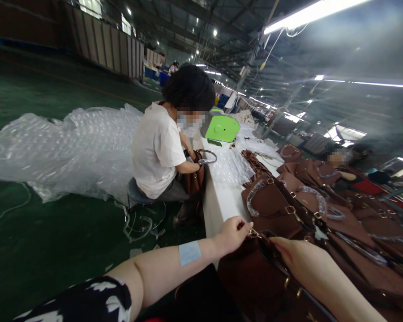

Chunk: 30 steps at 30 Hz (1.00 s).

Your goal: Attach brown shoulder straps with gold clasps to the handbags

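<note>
In front of me is a dark brown handbag [245, 273] with gold fittings, its body in shadow. My left hand [235, 233] is closed, thumb and fingers pinching a small gold metal clasp [254, 233] at the bag's upper edge. A light blue patch [190, 253] is on my left forearm. My right hand [297, 256] is closed over the bag's rim on the other side; its fingertips are hidden by the bag. Just beyond my hands, another brown handbag [268, 208] lies on the table, its handle in clear wrap.
More brown handbags [342, 214] are piled along the right. A seated co-worker [161, 147] handles a brown bag beside the white table [218, 201]. On it stand a green machine [223, 127] and clear plastic [233, 165]. Clear air-cushion wrap [70, 152] is heaped on the floor.
</note>
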### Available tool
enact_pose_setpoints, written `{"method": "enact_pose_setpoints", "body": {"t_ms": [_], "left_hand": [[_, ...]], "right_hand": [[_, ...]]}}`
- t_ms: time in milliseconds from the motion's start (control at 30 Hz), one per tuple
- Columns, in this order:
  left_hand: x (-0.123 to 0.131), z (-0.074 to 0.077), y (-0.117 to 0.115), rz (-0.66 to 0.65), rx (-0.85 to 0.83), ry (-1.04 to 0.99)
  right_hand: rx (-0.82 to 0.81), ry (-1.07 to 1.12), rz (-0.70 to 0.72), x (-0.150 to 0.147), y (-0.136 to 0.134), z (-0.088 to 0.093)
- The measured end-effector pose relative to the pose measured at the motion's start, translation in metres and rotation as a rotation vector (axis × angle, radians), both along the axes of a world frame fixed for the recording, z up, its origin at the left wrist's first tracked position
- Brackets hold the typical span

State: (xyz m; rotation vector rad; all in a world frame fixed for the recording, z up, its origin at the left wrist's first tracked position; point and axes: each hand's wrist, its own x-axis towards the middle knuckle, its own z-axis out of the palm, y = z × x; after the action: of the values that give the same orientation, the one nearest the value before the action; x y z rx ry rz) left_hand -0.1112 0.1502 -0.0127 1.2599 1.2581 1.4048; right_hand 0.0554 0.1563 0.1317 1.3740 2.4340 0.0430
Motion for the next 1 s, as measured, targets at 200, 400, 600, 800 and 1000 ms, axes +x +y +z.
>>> {"method": "enact_pose_setpoints", "body": {"t_ms": [200,400,600,800,1000], "left_hand": [[-0.009,-0.001,-0.033,0.053,0.223,0.212],[-0.002,0.01,-0.033,0.1,0.331,0.327],[0.0,0.016,-0.031,0.154,0.458,0.476],[-0.004,0.016,-0.027,0.122,0.429,0.391],[0.009,0.018,-0.026,0.146,0.141,0.071]], "right_hand": [[0.052,0.033,0.027,0.008,-0.003,-0.011],[0.13,0.145,0.095,0.012,-0.003,-0.013],[0.114,0.086,0.078,0.013,-0.001,-0.013],[0.041,0.042,0.045,0.01,-0.002,-0.016],[0.072,0.069,0.055,0.004,-0.006,-0.012]]}}
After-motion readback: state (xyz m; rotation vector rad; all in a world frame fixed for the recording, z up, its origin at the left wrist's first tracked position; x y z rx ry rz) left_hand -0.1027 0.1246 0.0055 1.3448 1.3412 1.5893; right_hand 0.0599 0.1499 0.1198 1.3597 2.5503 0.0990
